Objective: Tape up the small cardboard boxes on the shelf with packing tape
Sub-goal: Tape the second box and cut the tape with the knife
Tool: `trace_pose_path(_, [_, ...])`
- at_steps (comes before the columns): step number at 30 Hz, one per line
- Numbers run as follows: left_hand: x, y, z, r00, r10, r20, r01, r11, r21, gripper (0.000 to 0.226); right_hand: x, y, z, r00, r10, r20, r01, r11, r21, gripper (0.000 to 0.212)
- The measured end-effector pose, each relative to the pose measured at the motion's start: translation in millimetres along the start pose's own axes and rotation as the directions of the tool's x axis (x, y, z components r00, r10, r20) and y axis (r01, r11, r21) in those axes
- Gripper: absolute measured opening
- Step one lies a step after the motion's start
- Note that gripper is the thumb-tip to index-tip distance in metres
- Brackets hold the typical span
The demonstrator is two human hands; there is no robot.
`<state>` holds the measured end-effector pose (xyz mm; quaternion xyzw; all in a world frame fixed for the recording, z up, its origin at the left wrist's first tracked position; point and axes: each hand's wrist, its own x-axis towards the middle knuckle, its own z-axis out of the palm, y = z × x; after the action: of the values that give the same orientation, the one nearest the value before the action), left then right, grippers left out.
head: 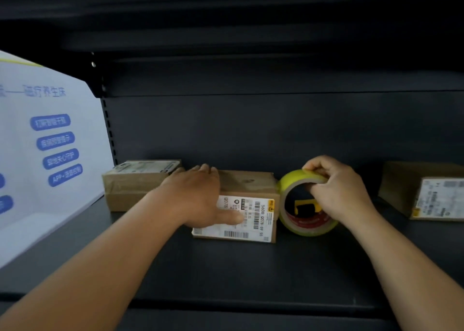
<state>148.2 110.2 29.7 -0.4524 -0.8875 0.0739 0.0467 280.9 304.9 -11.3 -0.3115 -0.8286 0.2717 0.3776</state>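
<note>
**Box steadied on a dark shelf while a tape roll is gripped**

A dark metal shelf [226,268] is seen from above and in front, with two bare forearms reaching in. Three small cardboard boxes are set along it. The middle box [248,200], brown with a white shipping label [241,220] on its near face, sits near the centre. A second box [133,185] lies just beside it to the left, and a third box [426,192] stands well apart at the right edge. A white printed panel [45,149] is propped at the far left.

The left hand [198,200] is laid flat and open over the left part of the middle box, fingers spread across the top and the thumb pressed on the label; nothing is clasped. The right hand [344,192] is closed around a yellow roll of packing tape [301,205] standing on edge just right of that box, with fingertips pinched at the top of the roll, probably at the loose end, though this cannot be made out.

The boxes appear light and stiff, likely to slide on the smooth shelf unless held down from above. The tape is judged thin and sticky, best taken by its free end while the roll is held through the core.
</note>
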Motion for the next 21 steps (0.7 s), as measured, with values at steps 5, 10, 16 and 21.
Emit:
trace_pose_path(5, [15,12,-10,0.975,0.221,0.013,-0.221,0.975,-0.013,0.105,-2,-4,2,1.000,-0.011,0.003,0.011,1.000,0.010,0.030])
trace_pose_path(10, [43,21,-23,0.959,0.258,0.114,-0.233,0.953,-0.196,0.114,-6,-4,0,0.999,-0.041,0.025,0.039,0.996,0.081,0.029])
trace_pose_path(16, [53,20,-16,0.943,0.308,0.126,-0.242,0.895,-0.376,0.114,-5,0,0,1.000,-0.028,0.000,0.028,0.991,0.128,0.028])
trace_pose_path(21, [45,2,-16,0.959,0.282,-0.023,-0.264,0.863,-0.432,0.113,-7,-5,1,0.999,0.004,-0.032,0.005,0.956,0.293,0.038])
